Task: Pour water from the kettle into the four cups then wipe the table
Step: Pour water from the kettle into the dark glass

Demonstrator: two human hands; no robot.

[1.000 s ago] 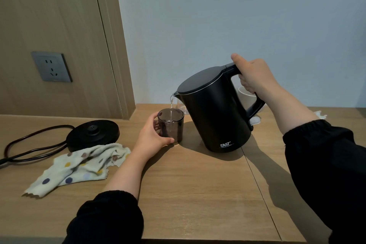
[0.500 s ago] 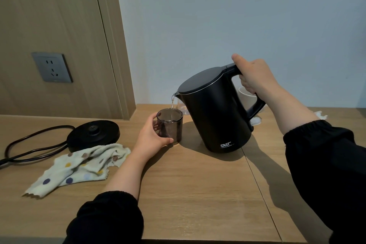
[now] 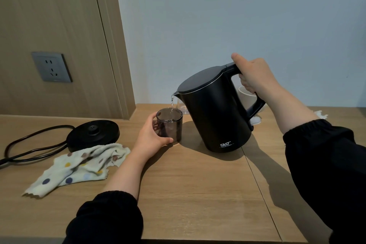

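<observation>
- The right hand [image 3: 255, 74] gripped the handle of the black kettle [image 3: 213, 113], thumb on top, tipping the spout toward the left hand [image 3: 152, 138].
- White lettering [image 3: 225, 144] low on the kettle read "SAST"; the finer line beneath was illegible.
- A thin stream of water [image 3: 172, 103] fell into the dark cup [image 3: 170, 127], which stood on the table [image 3: 198, 194] with the left hand's fingers curled round it.
- A clear glass [image 3: 183, 106] stood just beyond the left hand.
- A white cup [image 3: 246, 97] sat behind the right hand.
- Left of the left forearm lay a dotted cloth [image 3: 79, 166], against the kettle base [image 3: 93, 133].
</observation>
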